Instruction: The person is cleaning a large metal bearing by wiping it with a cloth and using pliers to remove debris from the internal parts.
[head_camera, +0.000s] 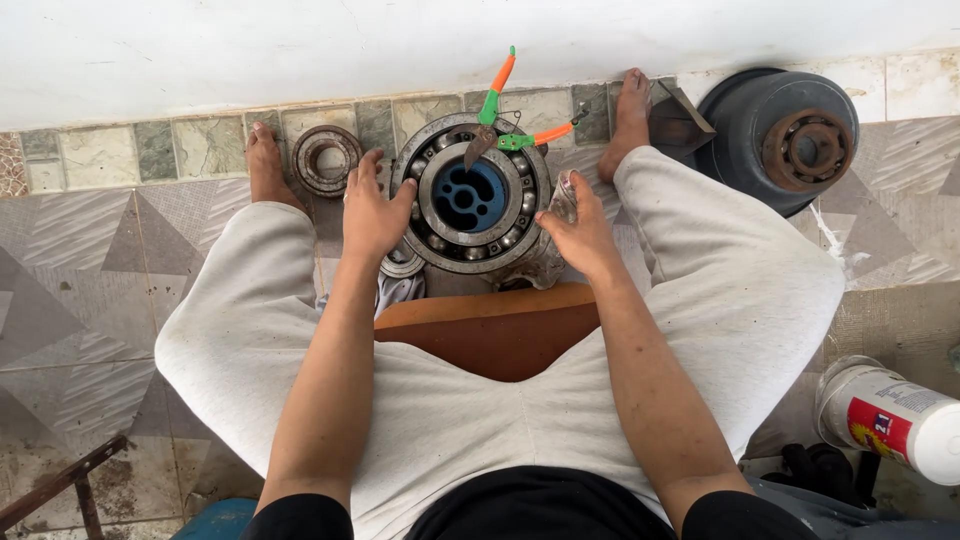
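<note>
- Steel on tile: the large grey ball bearing with its blue centre lies flat on the floor between the bare feet, close in where both arms reach it
- Left hand spreads open-fingered against the bearing's left rim, gripping nothing, seemingly steadying it
- Right hand curls loosely at the right rim around something small and clear; what it is, I cannot tell
- Orange-and-green handled pliers rest across the top edge
- Smaller rusty bearing ring sits just left, by the wall
</note>
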